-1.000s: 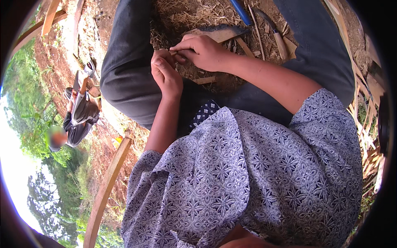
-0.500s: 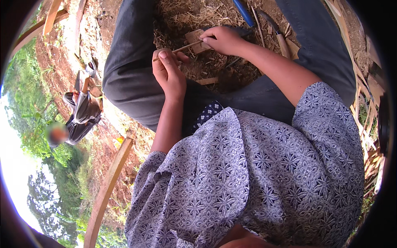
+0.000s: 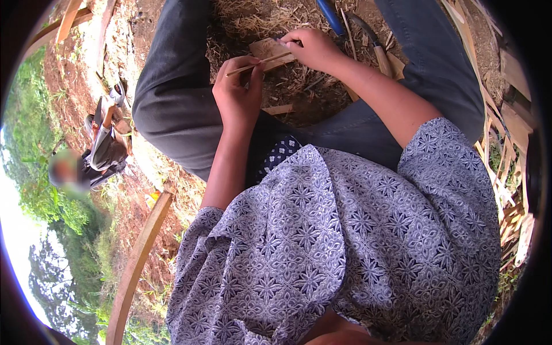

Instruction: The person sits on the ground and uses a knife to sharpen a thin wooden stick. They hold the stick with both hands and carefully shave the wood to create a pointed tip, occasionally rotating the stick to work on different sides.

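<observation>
A thin, pale wooden stick [image 3: 276,57] slants between my two hands. My left hand [image 3: 237,89] is closed around it near its left end, with the thumb and fingertips pressed on the stick. At the stick's other end is my right hand [image 3: 315,50], its fingers closed in a pinch. A small pale bluish bit shows at those fingertips, but what they hold is too small to make out. Below the stick and next to the right fingertips lies a flat piece of wood [image 3: 263,48] on the ground, between my legs.
Beyond my right hand lie a blue tube-like thing [image 3: 330,17] and a curved blade with a wooden handle [image 3: 382,60]. Wood shavings [image 3: 259,20] cover the ground. Split strips [image 3: 512,172] pile up at the right. Farther left sits another person [image 3: 106,146], near a wooden beam [image 3: 138,264].
My left hand has turned, so its knuckles now lie over the stick. My right hand sits a little farther up and right along the wood piece. The whole view has shifted slightly.
</observation>
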`<state>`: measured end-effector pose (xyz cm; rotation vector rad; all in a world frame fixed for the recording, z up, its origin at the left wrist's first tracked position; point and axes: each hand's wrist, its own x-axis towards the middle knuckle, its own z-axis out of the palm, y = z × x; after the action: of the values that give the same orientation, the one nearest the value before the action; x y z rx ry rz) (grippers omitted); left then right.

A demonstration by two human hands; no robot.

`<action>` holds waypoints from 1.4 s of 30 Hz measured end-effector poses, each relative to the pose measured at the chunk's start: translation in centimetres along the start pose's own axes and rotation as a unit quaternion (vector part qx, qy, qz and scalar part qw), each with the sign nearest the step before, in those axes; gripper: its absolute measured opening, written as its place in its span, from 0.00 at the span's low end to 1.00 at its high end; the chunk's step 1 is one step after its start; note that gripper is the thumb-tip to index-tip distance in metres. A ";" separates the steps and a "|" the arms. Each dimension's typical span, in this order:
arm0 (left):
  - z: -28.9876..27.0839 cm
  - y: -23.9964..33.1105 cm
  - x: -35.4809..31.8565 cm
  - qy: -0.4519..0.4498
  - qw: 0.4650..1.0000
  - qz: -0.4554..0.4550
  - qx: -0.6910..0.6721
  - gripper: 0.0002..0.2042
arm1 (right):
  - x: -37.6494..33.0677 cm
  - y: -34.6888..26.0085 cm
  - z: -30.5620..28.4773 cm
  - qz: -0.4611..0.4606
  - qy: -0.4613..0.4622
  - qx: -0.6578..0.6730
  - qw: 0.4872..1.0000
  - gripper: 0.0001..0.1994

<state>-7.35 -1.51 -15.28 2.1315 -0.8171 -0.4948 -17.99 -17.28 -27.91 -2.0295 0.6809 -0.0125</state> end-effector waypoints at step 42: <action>1.2 -3.1 -0.3 0.041 0.997 -0.016 -0.066 0.05 | -1.1 -3.5 1.1 -0.064 -0.026 0.059 0.996 0.08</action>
<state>-7.02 -0.41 -18.42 2.0325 -0.6851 -0.4615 -17.05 -14.54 -25.36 -1.9492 0.5045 -0.0743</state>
